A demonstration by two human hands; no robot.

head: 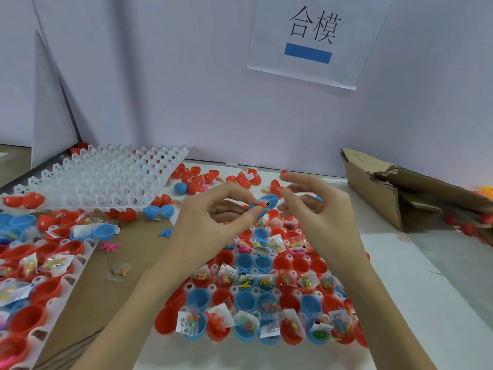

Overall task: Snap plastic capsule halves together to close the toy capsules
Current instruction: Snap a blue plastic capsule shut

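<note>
My left hand (213,217) pinches a blue capsule half (262,206) between thumb and fingers, above the middle tray; a small orange and black piece shows at its rim. My right hand (317,209) hovers just right of it with fingers loosely spread, holding nothing that I can see. Below both hands lies a white tray (256,291) of red and blue open capsule halves, many with small candy packets or toys inside.
An empty white tray (106,180) leans at the back left. A second filled tray (40,265) lies at the left. Loose red halves (202,177) and closed blue capsules (160,210) are scattered behind. A torn cardboard box (405,188) sits at the right.
</note>
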